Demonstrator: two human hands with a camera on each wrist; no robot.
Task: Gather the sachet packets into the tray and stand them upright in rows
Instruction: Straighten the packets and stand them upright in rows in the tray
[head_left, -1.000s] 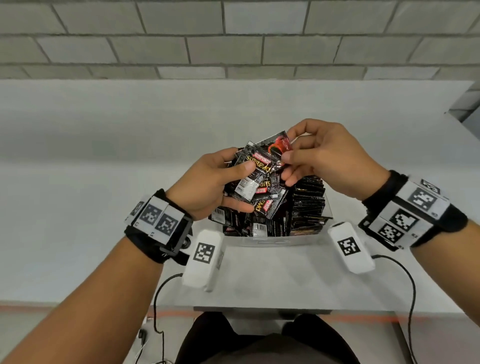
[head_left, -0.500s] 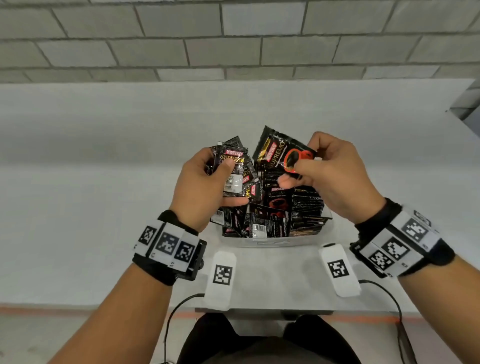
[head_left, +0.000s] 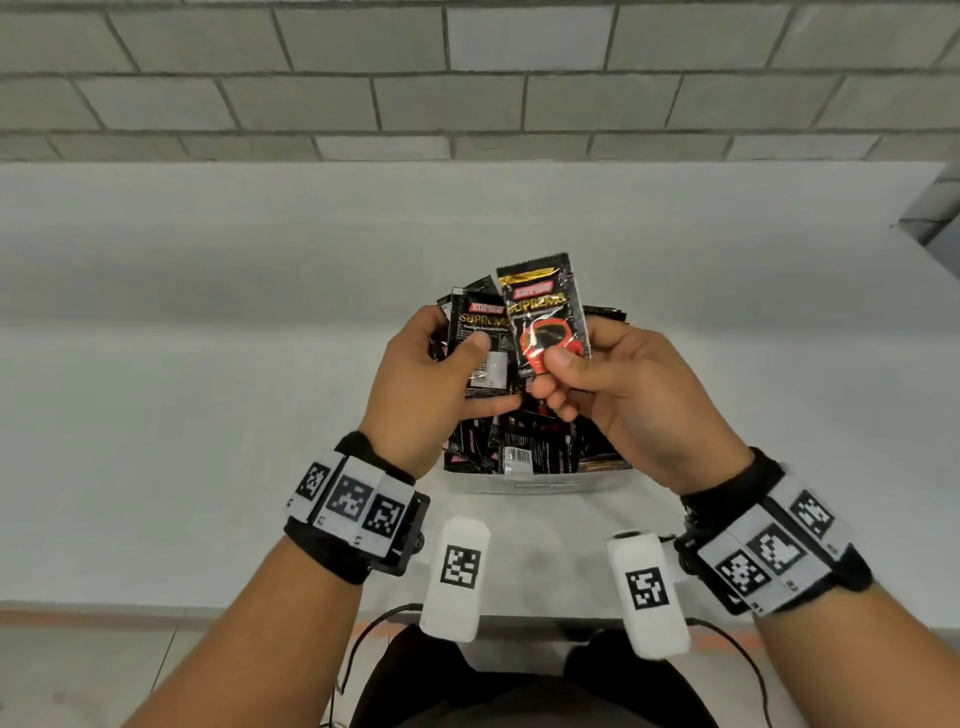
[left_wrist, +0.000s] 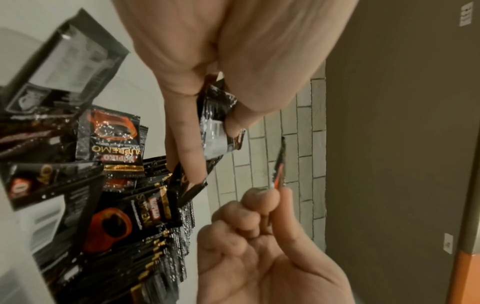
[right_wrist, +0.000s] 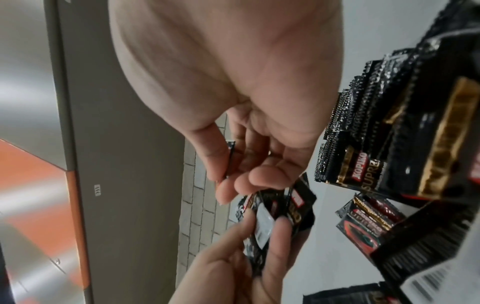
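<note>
Black coffee sachets (head_left: 540, 447) fill a clear plastic tray (head_left: 540, 483) on the white table. My left hand (head_left: 447, 374) grips a small stack of sachets (head_left: 478, 332) above the tray, thumb across the front; the same stack (left_wrist: 215, 123) shows in the left wrist view. My right hand (head_left: 587, 369) pinches a single sachet (head_left: 545, 312) with a red cup print by its lower edge and holds it upright beside the stack. In the right wrist view that sachet (right_wrist: 230, 160) is seen edge-on. Upright rows of sachets (right_wrist: 376, 127) stand at the tray's right side.
The white table (head_left: 208, 415) stretches wide on both sides and runs back to a grey brick wall (head_left: 467, 78). Two white tagged blocks (head_left: 457, 582) hang from the wrists near the table's front edge, with black cables below.
Both hands rose slightly and drew together. The right hand turned its single sachet upright, face toward me, next to the left hand's stack.
</note>
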